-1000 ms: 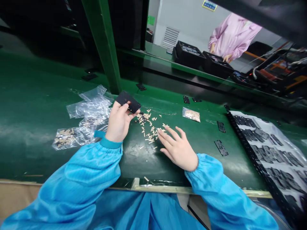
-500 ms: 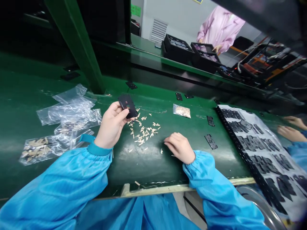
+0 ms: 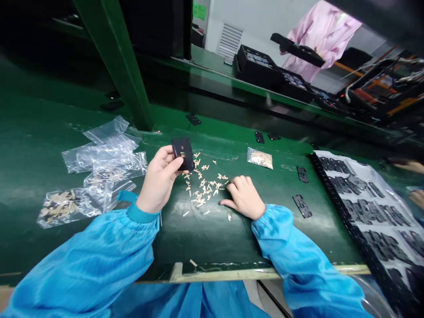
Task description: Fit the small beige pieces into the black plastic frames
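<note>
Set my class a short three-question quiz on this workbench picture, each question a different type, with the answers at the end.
1. Which hand holds the black plate?
2. True or false: every pale piece in view is inside a bag.
3. Fill in the blank: the person in the background wears a ____ top.

Key
1. The left hand.
2. False: loose pale pieces are scattered on the green table, mostly between the left hand and the right hand.
3. Pink.
</note>
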Available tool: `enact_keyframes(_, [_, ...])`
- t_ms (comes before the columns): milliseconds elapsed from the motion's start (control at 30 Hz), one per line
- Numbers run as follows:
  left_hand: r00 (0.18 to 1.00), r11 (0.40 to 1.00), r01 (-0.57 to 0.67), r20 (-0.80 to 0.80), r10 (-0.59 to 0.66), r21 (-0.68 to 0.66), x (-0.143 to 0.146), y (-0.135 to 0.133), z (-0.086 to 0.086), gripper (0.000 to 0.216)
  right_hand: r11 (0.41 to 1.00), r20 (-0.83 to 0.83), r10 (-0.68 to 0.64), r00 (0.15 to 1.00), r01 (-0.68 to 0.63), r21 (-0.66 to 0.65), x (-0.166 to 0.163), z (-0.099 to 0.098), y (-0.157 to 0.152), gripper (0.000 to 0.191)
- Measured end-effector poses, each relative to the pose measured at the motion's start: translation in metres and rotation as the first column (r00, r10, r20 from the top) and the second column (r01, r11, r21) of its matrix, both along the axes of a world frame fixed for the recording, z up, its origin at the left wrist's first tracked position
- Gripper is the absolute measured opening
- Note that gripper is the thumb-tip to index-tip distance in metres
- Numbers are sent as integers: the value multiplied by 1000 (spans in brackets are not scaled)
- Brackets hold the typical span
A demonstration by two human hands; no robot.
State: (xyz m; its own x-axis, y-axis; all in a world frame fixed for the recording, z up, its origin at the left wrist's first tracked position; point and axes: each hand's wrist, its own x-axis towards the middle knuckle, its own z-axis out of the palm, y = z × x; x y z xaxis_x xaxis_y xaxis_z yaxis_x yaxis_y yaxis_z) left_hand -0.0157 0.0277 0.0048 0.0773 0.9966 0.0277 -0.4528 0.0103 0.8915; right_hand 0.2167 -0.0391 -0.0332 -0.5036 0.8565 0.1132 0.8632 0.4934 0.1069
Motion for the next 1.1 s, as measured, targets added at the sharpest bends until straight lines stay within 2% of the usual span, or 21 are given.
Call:
enact_keyframes(133, [999, 998, -51, -13, 52, 27, -3, 2, -1, 20, 990, -162, 103, 981, -116, -77, -50, 9, 15, 27])
enact_keyframes(267, [999, 999, -44, -20, 44, 21, -3, 2, -1, 20, 988, -198, 38, 979, -66, -140, -72, 12, 9, 17])
enact_keyframes(467, [999, 1000, -7, -32, 7, 5, -2, -1, 0, 20, 981, -143, -47, 989, 18, -193, -77, 13, 6, 14])
enact_keyframes(733, [999, 1000, 2, -45, -2, 8, -1, -3, 1, 19, 967, -180, -77, 981, 29, -252, -76, 14, 6, 6])
enact_keyframes(867, [985, 999, 25, -170, -18, 34, -2, -4, -2, 38, 969, -275, -53, 960, -17, -248, -75, 19, 6, 2])
enact_keyframes(933, [946, 994, 57, -322, -25, 90, -3, -5, -4, 42, 968, -374, -26, 927, -70, -242, -72, 24, 7, 3])
enact_keyframes(967, [903, 987, 90, -429, -26, 130, -4, -5, -4, 36, 963, -431, -18, 902, -99, -249, -69, 26, 9, 4])
enact_keyframes(1033, [763, 957, 199, -646, -16, 211, -5, -6, -4, 17, 941, -534, -42, 844, -146, -305, -64, 31, 13, 7])
enact_keyframes(1100, [616, 909, 328, -788, 1, 257, -4, -8, -3, 13, 903, -597, -100, 796, -179, -390, -58, 36, 18, 9])
